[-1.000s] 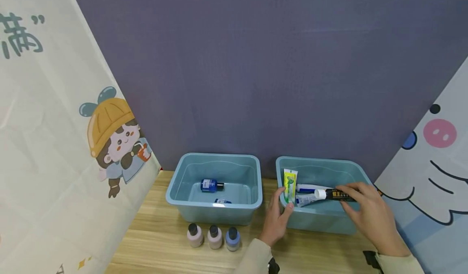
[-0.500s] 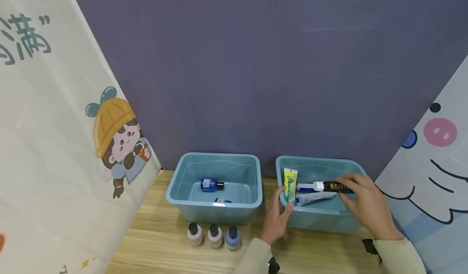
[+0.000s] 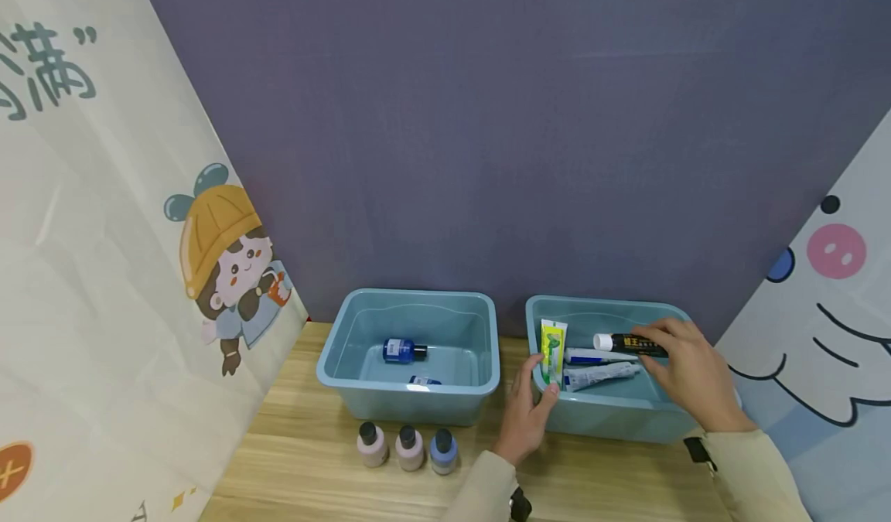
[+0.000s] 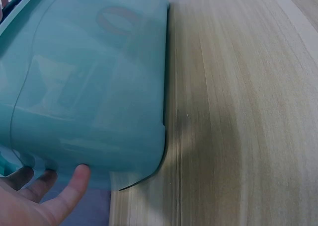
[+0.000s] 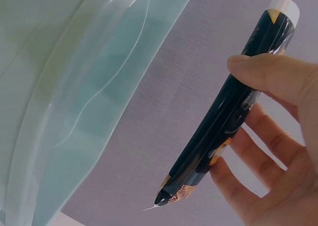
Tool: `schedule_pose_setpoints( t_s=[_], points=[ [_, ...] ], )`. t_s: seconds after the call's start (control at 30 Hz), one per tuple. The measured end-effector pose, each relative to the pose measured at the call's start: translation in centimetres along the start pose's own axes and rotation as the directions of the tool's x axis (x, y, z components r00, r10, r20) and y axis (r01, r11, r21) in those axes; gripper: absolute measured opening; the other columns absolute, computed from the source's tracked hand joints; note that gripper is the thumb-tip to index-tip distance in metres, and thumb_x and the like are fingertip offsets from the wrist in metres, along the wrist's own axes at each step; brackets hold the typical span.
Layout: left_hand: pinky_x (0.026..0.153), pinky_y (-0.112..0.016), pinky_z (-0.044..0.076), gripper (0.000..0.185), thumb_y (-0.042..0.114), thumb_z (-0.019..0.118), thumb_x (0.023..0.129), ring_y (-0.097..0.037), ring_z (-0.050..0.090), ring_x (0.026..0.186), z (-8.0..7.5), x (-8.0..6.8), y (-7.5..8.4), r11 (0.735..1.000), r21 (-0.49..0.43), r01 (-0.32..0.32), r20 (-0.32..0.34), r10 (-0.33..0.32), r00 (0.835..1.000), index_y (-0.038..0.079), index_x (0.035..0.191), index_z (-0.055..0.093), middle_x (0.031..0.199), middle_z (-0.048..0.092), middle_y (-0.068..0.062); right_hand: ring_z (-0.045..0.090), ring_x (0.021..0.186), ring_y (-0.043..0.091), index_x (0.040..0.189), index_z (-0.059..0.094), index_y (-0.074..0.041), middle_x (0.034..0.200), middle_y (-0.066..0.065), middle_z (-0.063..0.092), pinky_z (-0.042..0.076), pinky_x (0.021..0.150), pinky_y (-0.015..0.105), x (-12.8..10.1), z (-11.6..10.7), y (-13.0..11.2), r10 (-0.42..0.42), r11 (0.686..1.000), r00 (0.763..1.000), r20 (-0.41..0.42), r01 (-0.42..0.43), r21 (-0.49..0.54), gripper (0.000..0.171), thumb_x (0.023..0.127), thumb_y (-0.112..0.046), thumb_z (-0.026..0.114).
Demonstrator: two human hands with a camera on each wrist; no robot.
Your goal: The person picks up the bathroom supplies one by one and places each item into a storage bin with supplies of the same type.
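A black tube (image 5: 233,114) with a white cap is pinched between the thumb and fingers (image 5: 258,151) of the right hand (image 5: 271,186), beside a translucent teal bin wall (image 5: 84,102).

I see a light wooden table (image 3: 313,460). Two teal bins rest on it: one (image 3: 409,398) at my 12 o'clock, the other (image 3: 612,421) at 2 o'clock. Three small bottles (image 3: 407,449) stand in a row just before the 12 o'clock bin.
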State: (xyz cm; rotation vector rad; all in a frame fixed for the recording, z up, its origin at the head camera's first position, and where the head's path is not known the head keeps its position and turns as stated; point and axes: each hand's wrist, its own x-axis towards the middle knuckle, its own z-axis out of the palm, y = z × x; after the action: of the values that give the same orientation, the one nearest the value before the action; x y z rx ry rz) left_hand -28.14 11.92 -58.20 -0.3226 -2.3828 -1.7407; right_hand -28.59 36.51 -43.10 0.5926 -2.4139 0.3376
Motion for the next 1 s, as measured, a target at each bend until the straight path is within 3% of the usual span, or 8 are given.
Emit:
schedule_pose_setpoints(
  t_s=[0.3,0.6,0.8,1.0],
  points=[
    [0.115,-0.052,0.038,0.053,0.045,0.05,0.106,-0.018,0.043,0.141,0.1,0.0,0.2,1.0,-0.001,0.003,0.003,-0.003,1.0,0.035,0.156,0.033,0.159,0.039,0.006,0.06,0.093,0.035,0.114,0.076,-0.009,0.106,0.013,0.068,0.049,0.054,0.042,0.2,0.8,1.1,0.028,1.0,0.999,0.028,-0.028,-0.003,0.048,0.068,-0.005,0.091],
    [0.114,-0.051,0.039,0.054,0.047,0.049,0.106,-0.019,0.044,0.14,0.0,0.0,0.3,1.0,0.001,0.003,0.002,-0.003,1.0,0.033,0.156,0.033,0.158,0.041,0.005,0.061,0.096,0.04,0.115,0.075,-0.011,0.109,0.015,0.067,0.048,0.053,0.042,0.9,1.4,2.2,0.037,0.999,0.994,0.1,-0.038,0.001,0.043,0.074,-0.007,0.088],
    [0.115,-0.051,0.038,0.052,0.044,0.051,0.106,-0.018,0.044,0.139,0.0,0.0,0.5,1.0,-0.003,0.016,0.008,-0.016,1.0,0.04,0.155,0.032,0.158,0.041,0.005,0.06,0.104,0.045,0.119,0.074,-0.01,0.112,0.018,0.067,0.054,0.06,0.053,1.6,1.7,2.5,0.09,0.996,0.978,0.188,-0.09,-0.008,0.042,0.078,-0.008,0.085],
    [0.115,-0.052,0.038,0.055,0.047,0.05,0.106,-0.018,0.044,0.14,0.0,0.0,0.3,1.0,0.0,0.012,-0.002,-0.012,1.0,0.033,0.156,0.034,0.158,0.041,0.005,0.063,0.101,0.044,0.121,0.074,-0.009,0.112,0.019,0.067,0.056,0.069,0.058,2.6,2.5,2.8,0.11,0.994,0.96,0.257,-0.109,-0.02,0.041,0.081,-0.009,0.084]
  ],
)
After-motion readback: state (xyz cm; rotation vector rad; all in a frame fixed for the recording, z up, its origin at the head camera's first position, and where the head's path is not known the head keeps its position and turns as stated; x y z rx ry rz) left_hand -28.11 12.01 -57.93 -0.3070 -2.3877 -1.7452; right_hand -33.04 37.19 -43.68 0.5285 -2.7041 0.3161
